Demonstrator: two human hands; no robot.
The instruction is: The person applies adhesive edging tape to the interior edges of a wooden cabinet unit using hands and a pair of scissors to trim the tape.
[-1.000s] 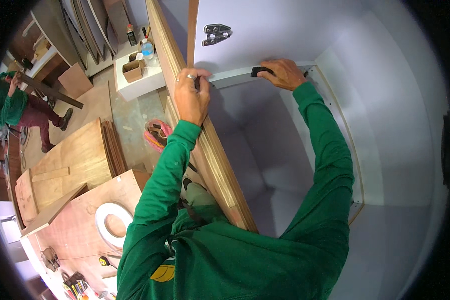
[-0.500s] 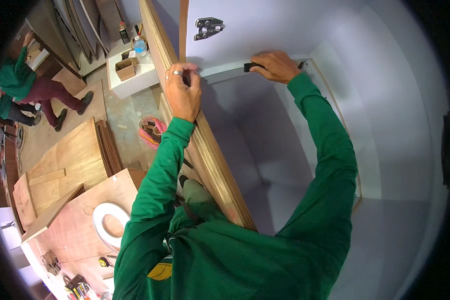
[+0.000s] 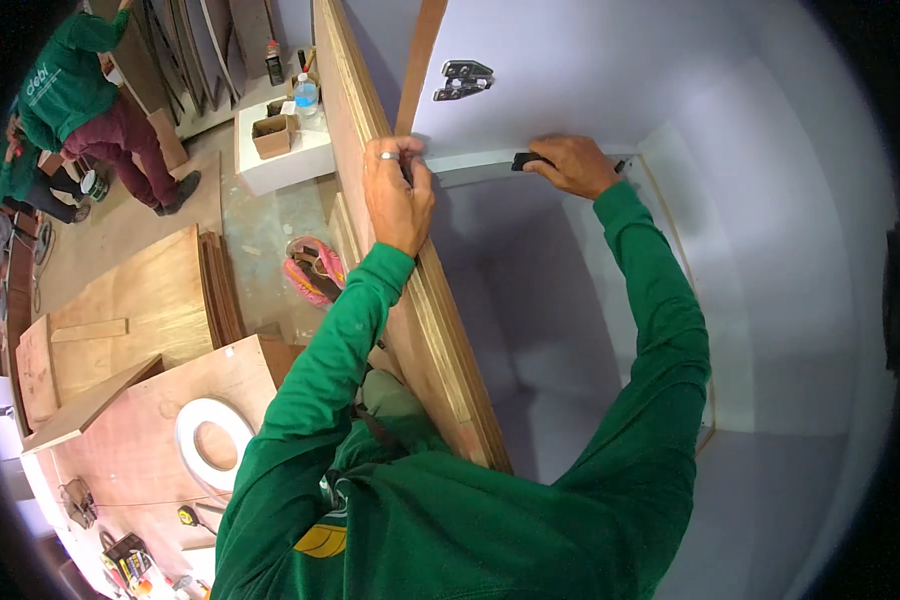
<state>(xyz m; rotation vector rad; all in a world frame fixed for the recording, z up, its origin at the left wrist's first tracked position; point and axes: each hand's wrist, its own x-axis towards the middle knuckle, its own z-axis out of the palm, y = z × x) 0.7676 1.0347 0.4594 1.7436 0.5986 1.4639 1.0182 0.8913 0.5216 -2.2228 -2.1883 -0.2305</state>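
Observation:
My left hand (image 3: 398, 195), a ring on one finger, is closed at the far end of the thick wooden panel (image 3: 440, 315). Its fingertips meet at the end of a pale strip (image 3: 480, 160); whatever lies between them is hidden. Farther right, my right hand (image 3: 575, 167) is closed around a black-handled tool (image 3: 530, 161) lying along that strip. The tool's exact kind is covered by my fingers. Beyond both hands rises a pale board (image 3: 560, 70) bearing a metal hinge (image 3: 463, 80). Below the strip is the pale cabinet interior (image 3: 530, 270).
Left stands a wooden worktable (image 3: 140, 430) with a white ring (image 3: 213, 415) and a tape measure (image 3: 187, 515). A white box (image 3: 285, 165) carries a small carton (image 3: 273, 137) and a bottle (image 3: 306, 95). A pink-rimmed container (image 3: 313, 270) sits on the floor. Two people work at far left.
The view has shifted, so the cabinet and both hands appear lower and farther right. My hands keep their grips. At far left, a person in green stands more upright.

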